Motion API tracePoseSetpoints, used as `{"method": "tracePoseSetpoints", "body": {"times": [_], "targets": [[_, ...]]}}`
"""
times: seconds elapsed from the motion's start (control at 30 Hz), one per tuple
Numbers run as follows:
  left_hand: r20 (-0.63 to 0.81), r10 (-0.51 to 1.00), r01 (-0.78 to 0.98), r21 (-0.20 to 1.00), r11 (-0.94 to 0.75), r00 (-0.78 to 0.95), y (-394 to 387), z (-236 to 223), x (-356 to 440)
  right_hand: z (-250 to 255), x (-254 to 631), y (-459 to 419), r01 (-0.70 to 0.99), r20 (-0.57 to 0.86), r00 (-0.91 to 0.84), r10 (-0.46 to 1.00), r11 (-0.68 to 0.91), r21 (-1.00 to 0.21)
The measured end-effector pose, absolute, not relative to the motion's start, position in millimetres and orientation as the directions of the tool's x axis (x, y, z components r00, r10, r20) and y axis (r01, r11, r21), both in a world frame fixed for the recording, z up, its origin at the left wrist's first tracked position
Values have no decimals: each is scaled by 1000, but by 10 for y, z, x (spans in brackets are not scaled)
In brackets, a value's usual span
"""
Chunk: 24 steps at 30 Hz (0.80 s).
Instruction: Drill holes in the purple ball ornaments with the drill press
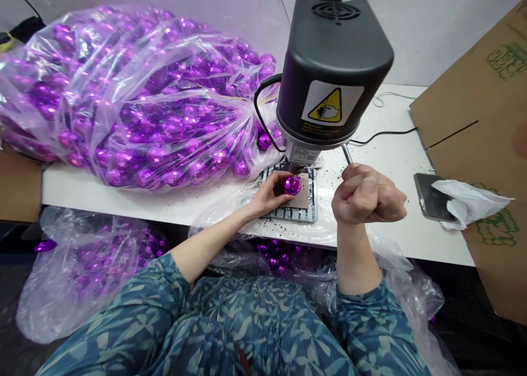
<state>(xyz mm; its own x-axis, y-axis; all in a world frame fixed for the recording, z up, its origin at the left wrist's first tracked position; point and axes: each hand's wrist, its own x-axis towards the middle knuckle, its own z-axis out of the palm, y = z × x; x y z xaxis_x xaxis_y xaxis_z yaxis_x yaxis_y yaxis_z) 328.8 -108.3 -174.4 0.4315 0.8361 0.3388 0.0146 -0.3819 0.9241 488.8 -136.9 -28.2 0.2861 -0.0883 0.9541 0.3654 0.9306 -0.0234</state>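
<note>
Between the thumb and fingers of my left hand (272, 193) is a shiny purple faceted ball (292, 185). It rests on a brown board (302, 199) over the slotted metal base (310, 214) of a bench drill press (335, 63). The drill's chuck (296, 168) is right above the ball; whether the bit touches it I cannot tell. To the right of the drill head, my right hand (368, 195) is closed in a fist around the end of the drill's feed lever (347, 154), whose grip is hidden by the fingers.
A big clear bag (156, 101) of purple balls lies on the left of the white table (164, 203). Dark shavings surround the base. On the right are a phone (432, 195), a crumpled tissue (469, 197) and a cardboard box (477, 112). More bagged balls (278, 253) sit below the table edge.
</note>
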Motion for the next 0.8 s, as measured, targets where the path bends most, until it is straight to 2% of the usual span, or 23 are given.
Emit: {"method": "tracePoseSetpoints", "body": {"times": [0.07,0.17,0.23,0.3,0.4,0.47,0.57,0.63,0.7,0.8], "targets": [[336,837,6,927,-375,433,-1086,-1737,3296,-189,4852,-1391,377,936,350,-41,921,-101],[336,842,-7,930,-368,423,-1083,-1718,3309,84,4802,-1400,368,882,461,94,885,-286],[353,855,32,918,-394,380,-1105,-1681,3302,278,4795,-1382,329,821,520,235,832,-447],[408,857,116,880,-461,314,-1184,-1630,3267,414,4810,-1352,276,783,534,319,809,-519],[551,775,190,763,-618,308,-1467,-1578,3148,478,4838,-1322,232,776,511,371,809,-540],[596,665,167,675,-718,450,-1748,-1587,3035,468,4843,-1320,223,779,514,359,821,-526],[499,446,123,553,-824,743,-2144,-1659,2861,450,4837,-1326,232,784,518,342,826,-514],[439,340,101,482,-870,831,-2244,-1701,2771,449,4834,-1324,227,785,517,341,830,-510],[485,333,94,452,-887,809,-2115,-1698,2715,450,4836,-1316,220,789,518,330,840,-495],[581,518,193,528,-827,628,-1477,-1581,2712,445,4845,-1301,217,794,522,311,852,-476]]}}
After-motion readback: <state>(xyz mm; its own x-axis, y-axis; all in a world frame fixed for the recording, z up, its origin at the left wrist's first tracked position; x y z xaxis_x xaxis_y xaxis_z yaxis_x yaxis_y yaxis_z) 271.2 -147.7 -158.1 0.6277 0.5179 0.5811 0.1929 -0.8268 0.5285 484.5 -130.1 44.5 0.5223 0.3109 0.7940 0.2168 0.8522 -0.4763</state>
